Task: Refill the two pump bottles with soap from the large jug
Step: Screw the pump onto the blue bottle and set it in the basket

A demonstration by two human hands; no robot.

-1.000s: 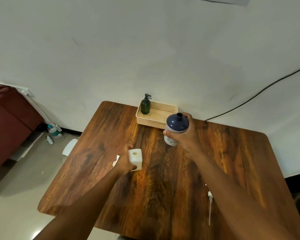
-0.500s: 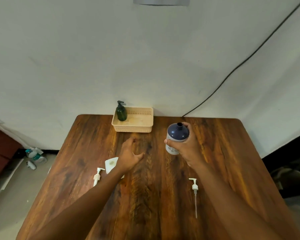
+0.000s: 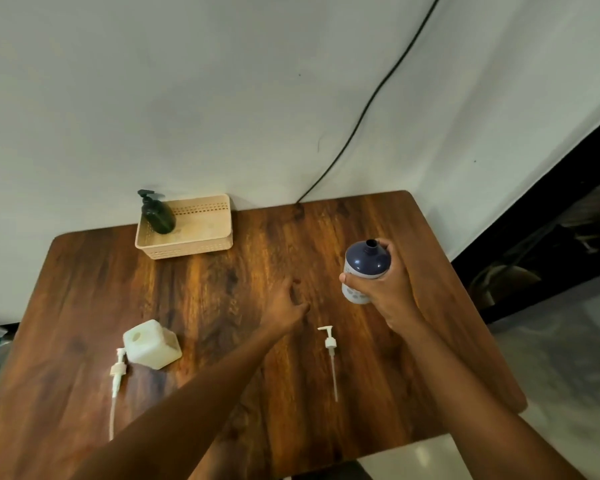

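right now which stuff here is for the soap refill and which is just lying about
For the job:
- blue bottle, open-necked, held in right hand
- white square bottle, open-topped
- two loose pumps on the table
- left hand, holding nothing

Lying about:
- green pump bottle in beige basket
- black cable on the wall

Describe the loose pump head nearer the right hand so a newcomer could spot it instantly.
Start at the wooden table and find the right hand gripping the blue bottle with its neck open. Just toward the near edge lies a white pump head flat on the wood. Unlike the other pump, beside the white square bottle, it lies alone.
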